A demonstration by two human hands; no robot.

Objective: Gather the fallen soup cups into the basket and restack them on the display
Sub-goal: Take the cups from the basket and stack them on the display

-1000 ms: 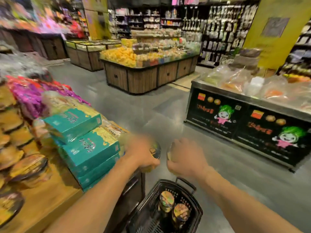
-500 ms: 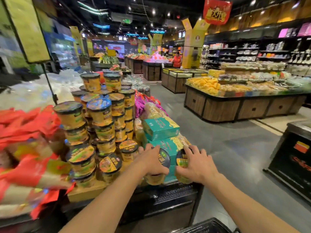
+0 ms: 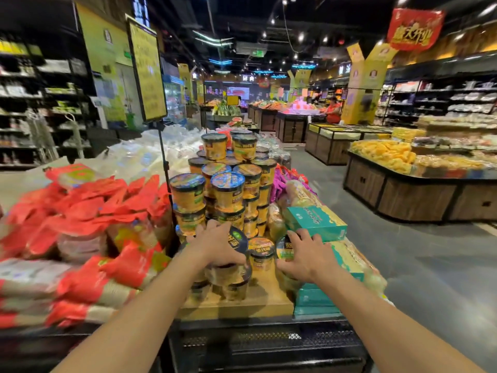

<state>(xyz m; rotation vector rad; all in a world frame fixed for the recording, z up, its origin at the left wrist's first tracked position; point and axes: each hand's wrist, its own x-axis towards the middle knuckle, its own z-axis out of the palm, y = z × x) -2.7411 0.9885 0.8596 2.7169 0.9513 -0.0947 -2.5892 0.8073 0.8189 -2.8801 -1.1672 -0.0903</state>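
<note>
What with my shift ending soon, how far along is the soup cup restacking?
Done: a tall stack of cups already stands on the wooden display. In hand: the left hand grips one cup, tilted, over the low front cups; the right hand grips a second cup beside the teal boxes. Left: setting both down. The basket is out of view, so remaining cups cannot be counted.

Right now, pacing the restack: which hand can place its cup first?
Left, likely: left hand holds its cup over the front stack; right hand holds its cup low beside the teal boxes.
</note>
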